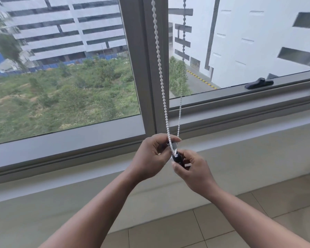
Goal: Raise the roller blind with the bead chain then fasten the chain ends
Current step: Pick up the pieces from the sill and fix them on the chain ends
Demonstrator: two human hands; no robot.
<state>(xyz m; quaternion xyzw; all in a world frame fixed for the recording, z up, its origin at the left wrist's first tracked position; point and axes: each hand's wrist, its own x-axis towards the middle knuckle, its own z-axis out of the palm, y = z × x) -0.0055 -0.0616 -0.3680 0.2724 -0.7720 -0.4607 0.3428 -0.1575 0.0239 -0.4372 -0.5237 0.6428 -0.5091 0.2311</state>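
Bead chain (161,83) hangs before window frame (147,72), both strands meeting low at hands. Left hand (151,154) pinches grey clip and chain; right hand (191,169) grips black connector (177,159). Advice: keep strands untwisted, seat end bead fully, then press closed.

White bead chain (159,68), two strands converging into black connector (177,159).
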